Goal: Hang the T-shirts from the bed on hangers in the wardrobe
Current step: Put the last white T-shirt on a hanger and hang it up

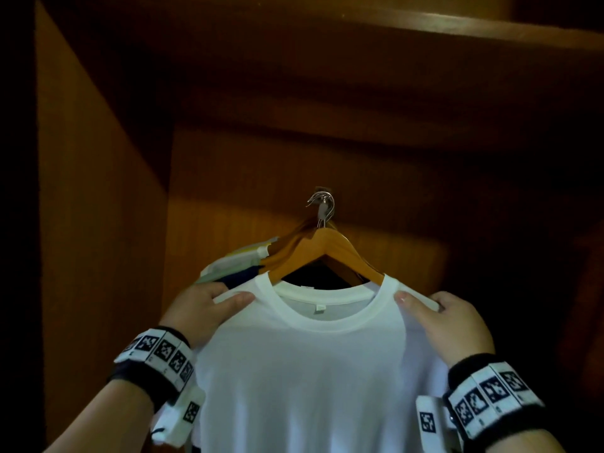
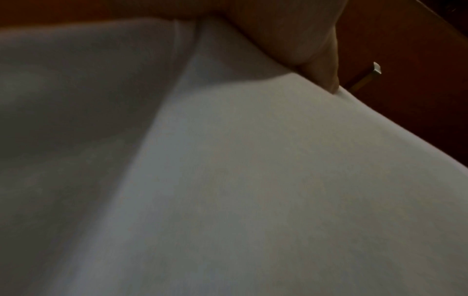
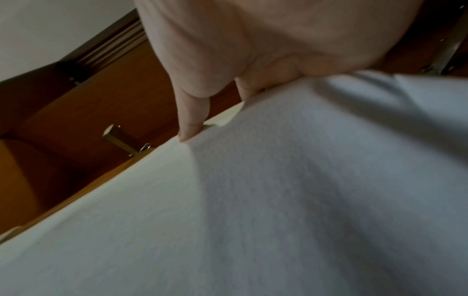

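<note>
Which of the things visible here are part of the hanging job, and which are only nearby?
Part of the job:
- white T-shirt
- wooden hanger carrying it
- left hand and right hand, gripping its shoulders

Only nearby:
- wardrobe wall
- other hung garments behind
- wrist bands

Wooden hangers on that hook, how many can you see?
2: the front wooden hanger carries the white T-shirt; a second hanger sits behind it to the left. More may be hidden behind.
</note>
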Demonstrator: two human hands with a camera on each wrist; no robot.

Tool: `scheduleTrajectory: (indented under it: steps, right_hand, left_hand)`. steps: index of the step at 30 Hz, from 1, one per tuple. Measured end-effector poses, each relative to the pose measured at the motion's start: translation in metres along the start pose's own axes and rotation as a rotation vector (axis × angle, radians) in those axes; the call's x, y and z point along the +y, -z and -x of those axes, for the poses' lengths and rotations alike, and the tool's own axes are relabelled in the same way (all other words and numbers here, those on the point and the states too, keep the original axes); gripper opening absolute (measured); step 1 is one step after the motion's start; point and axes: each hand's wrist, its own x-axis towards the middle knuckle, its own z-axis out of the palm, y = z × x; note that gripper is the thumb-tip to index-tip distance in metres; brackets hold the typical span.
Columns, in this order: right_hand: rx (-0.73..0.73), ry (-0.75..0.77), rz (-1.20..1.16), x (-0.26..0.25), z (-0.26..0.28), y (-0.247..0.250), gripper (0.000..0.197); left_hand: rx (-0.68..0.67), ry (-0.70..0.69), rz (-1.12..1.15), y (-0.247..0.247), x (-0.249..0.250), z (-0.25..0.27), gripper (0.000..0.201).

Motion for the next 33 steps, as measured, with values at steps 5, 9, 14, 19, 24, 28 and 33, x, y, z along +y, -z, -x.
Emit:
scheduleTrajectory:
  steps: [5,9,14,19,24,28,33]
  right_hand:
    - [0.012,0.006,-0.005,0.003,0.002,-0.005,0.049]
    - [0.034,-0.002,0.005,0.005,0.006,-0.009,0.049]
    - [0.053,-0.014,-0.011,0.009,0.014,-0.014,0.048]
    - [0.055,-0.027,-0.029,0.017,0.025,-0.018,0.047]
    - [0.053,-0.040,-0.027,0.018,0.029,-0.022,0.047]
    - [0.025,-0.035,0.000,0.018,0.030,-0.027,0.047]
    - [-0.017,-0.055,0.056,0.022,0.030,-0.040,0.052]
  left_hand:
    - [-0.002,-0.036,-0.009,0.000,-0.005,-0.001,0.031]
    - [0.007,-0.030,-0.004,0.000,-0.011,-0.002,0.032]
    - [0.007,-0.025,0.009,0.000,-0.018,-0.004,0.037]
    - [-0.018,-0.027,0.006,-0.001,-0.019,-0.004,0.044]
    - [-0.042,-0.014,-0.008,0.002,-0.016,-0.005,0.044]
    - [-0.056,0.025,-0.017,0.005,-0.014,-0.007,0.038]
    - [-0.075,0.043,-0.056,0.014,-0.005,-0.008,0.035]
